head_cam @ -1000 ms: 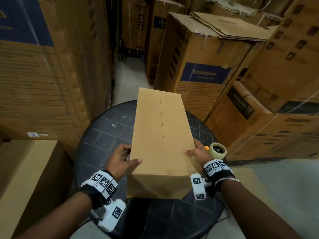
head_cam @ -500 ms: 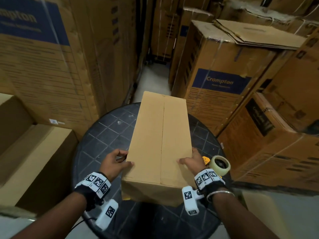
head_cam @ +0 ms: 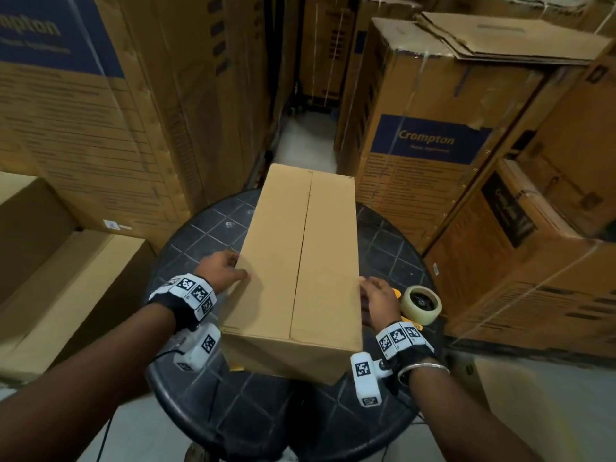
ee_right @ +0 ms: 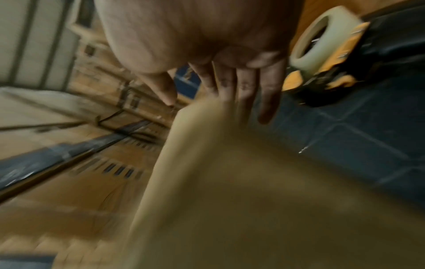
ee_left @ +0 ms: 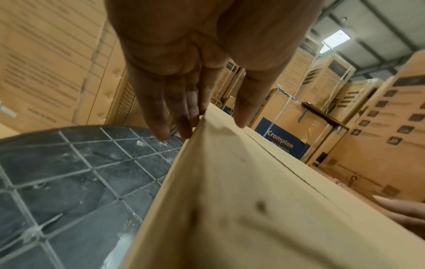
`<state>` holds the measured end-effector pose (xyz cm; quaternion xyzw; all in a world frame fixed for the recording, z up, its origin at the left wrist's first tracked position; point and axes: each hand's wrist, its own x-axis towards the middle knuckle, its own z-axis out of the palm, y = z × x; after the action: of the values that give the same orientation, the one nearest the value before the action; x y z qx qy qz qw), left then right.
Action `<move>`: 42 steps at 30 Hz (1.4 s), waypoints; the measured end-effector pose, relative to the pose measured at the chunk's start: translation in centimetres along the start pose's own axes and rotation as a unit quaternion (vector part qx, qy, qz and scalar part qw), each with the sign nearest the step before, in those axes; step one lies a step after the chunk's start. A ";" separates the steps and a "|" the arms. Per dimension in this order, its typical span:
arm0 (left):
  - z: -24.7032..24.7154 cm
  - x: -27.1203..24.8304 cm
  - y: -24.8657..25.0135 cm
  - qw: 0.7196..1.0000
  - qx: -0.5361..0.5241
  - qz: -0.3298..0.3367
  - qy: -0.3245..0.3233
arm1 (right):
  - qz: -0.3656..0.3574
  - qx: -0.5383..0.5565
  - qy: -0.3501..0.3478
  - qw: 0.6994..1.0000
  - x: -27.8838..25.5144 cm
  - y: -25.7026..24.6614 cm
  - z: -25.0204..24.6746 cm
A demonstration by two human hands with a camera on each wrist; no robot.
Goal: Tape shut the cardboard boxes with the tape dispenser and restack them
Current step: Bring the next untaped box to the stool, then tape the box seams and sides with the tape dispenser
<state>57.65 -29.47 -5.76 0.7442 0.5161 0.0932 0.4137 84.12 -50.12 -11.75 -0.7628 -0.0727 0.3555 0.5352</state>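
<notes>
Plain cardboard box [head_cam: 301,268] lies lengthwise on the round dark tiled table [head_cam: 206,235], near end overhanging the front rim a little. Top flaps are folded down and meet at a centre seam [head_cam: 305,248] running away from the person; no tape visible on it, so sealing looks not yet done.

Left hand [head_cam: 221,271] sits at the box's left top edge: thumb lying on the top panel, fingers [ee_left: 161,120] straight down the side wall, per left wrist view. Flat bracing contact, not a curled grip. Right hand [head_cam: 378,300] mirrors it on the right edge, fingers [ee_right: 266,102] extended along the right wall, thumb over the top. That view is motion-blurred, so exact contact is unclear, but the fingers read straight and apart. Likely purpose: squeezing from both sides squares the box on the table and keeps the flaps butted, so the seam is straight for taping.

Tape dispenser [head_cam: 420,305], yellow-and-black body with a pale roll, rests on the table just beside the right hand. Sensible spot: the right hand can go straight to it while the left holds the box down.

Around the table: a plain box stack [head_cam: 63,278] at left, probably the restack pile, and tall printed "Crompton" cartons [head_cam: 430,141] behind and to the right.
</notes>
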 end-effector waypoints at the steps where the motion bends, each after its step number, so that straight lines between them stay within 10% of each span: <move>1: -0.1 -0.1 0.4 0.999 0.040 0.010 -0.002 | 0.016 0.025 0.026 0.999 0.5 0.7 -0.8; 11: -0.2 -0.3 2.1 0.993 0.105 -0.049 -0.029 | 0.152 -0.235 0.190 0.941 7.5 10.8 -10.6; 21: 0.0 -0.2 1.8 0.993 0.081 -0.082 -0.029 | 0.196 -0.044 0.121 0.972 9.6 11.7 -12.2; 29: 0.2 0.5 1.3 0.991 0.077 -0.102 -0.035 | 0.266 0.268 -0.021 0.926 11.6 14.0 -13.1; 42: 0.0 0.7 0.4 0.993 0.044 -0.104 -0.039 | 0.207 0.279 -0.037 0.937 10.9 13.0 -10.6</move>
<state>58.23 -28.90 -5.68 0.7070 0.5776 -0.0024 0.4081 95.23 -58.25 -26.26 -0.5674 0.1689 0.4922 0.6382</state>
